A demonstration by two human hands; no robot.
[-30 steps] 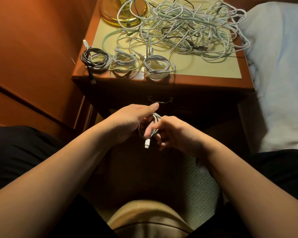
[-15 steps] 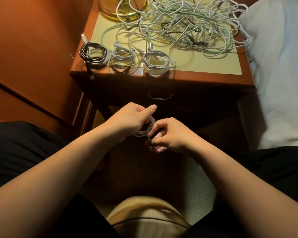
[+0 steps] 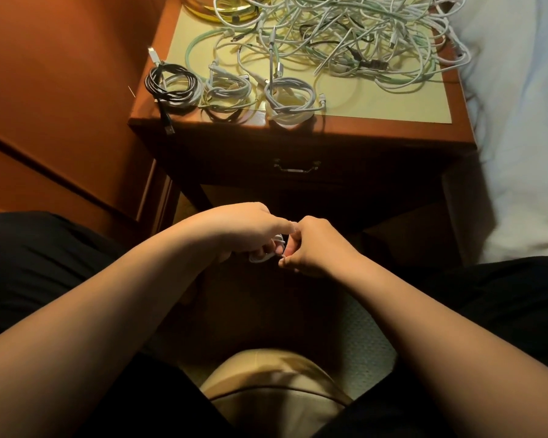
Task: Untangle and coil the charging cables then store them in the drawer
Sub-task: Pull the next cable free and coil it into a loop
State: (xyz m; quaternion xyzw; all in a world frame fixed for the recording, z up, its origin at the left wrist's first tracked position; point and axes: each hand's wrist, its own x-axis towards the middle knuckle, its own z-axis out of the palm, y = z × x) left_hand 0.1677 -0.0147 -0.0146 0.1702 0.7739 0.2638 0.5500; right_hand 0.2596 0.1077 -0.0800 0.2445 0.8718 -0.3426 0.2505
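Note:
Both my hands meet in front of the nightstand, below its drawer. My left hand (image 3: 244, 230) grips a small white cable coil (image 3: 261, 257), mostly hidden under its fingers. My right hand (image 3: 314, 248) pinches the same cable at its right side. On the nightstand top (image 3: 377, 109) lies a big tangle of white and pale green cables (image 3: 345, 36). Three finished coils sit along the front edge: a black-and-white coil (image 3: 173, 85), a white coil (image 3: 227, 90) and another white coil (image 3: 290, 99). The drawer handle (image 3: 296, 167) shows on the shut drawer front.
A gold lamp base (image 3: 222, 7) stands at the back left of the nightstand. A white bed (image 3: 519, 121) runs along the right. An orange-brown wooden wall panel (image 3: 60, 90) is on the left. My dark-clothed knees flank the carpeted floor (image 3: 361, 343).
My hands have closed in together around the white coil, and the dangling white plug seen a second ago is now hidden. The view has tilted down slightly.

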